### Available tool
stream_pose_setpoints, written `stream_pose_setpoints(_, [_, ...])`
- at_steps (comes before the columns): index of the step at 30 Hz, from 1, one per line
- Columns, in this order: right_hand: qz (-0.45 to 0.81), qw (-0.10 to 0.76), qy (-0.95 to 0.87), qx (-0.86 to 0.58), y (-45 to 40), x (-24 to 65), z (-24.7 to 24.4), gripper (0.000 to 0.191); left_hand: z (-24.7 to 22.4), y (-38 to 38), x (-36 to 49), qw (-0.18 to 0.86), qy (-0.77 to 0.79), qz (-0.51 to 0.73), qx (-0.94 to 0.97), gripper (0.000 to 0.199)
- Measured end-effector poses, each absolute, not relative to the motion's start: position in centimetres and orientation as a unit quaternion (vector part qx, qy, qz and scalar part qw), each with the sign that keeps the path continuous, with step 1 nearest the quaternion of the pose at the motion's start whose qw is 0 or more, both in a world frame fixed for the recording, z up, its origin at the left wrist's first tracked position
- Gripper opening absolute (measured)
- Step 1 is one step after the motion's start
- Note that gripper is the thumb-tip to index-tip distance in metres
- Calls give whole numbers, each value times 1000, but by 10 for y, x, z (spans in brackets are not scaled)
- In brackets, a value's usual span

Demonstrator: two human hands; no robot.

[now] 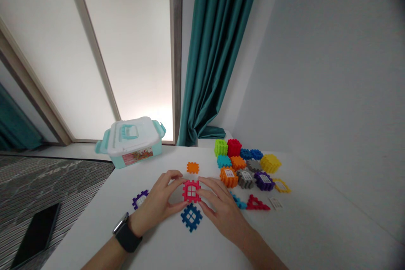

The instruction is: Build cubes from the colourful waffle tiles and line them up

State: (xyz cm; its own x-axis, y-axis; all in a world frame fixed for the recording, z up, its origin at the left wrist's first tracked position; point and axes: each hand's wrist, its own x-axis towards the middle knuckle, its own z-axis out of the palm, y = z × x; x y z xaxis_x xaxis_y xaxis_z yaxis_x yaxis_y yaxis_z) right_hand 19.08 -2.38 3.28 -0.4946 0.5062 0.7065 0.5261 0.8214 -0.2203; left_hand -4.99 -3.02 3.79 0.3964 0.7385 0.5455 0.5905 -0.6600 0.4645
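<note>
Centrally, a pinkish-red square plastic piece with notched edges and a white four-pane window (191,191) sits between the two hands, over the white counter (158,253); whether it is raised off the surface I cannot tell. The left hand (166,196), with a black-strapped watch (127,233) on its wrist, grasps the left edge with thumb and fingertips, and the right hand (218,204) grips the right edge likewise. Just on the near side lies a dark-blue notched plastic piece with a window (191,217), turned cornerwise; just beyond is a small orange notched plastic piece (193,167). A purple notched window piece (139,199) is partly hidden by the left hand. Past the right hand are a red plastic triangle (257,203), a yellow plastic frame (281,185) and multicoloured stacks of notched plastic pieces (238,163). Toward the far left edge stands a white-lidded, mint-green plastic box (136,137). Behind everything hangs a teal fabric curtain (218,50).
</note>
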Motion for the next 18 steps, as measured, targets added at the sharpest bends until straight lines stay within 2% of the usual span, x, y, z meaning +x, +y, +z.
stream_pose_setpoints(8, [8,435,-865,-251,-24,194,35,21,46,-31,-44,261,382,387,798,25])
stream_pose_setpoints(12, [114,488,-803,-321,-23,190,33,13,46,-29,-45,323,360,400,778,22])
stream_pose_setpoints(18, [293,483,-694,-446,-22,185,28,22,48,-28,-39,368,376,409,745,25])
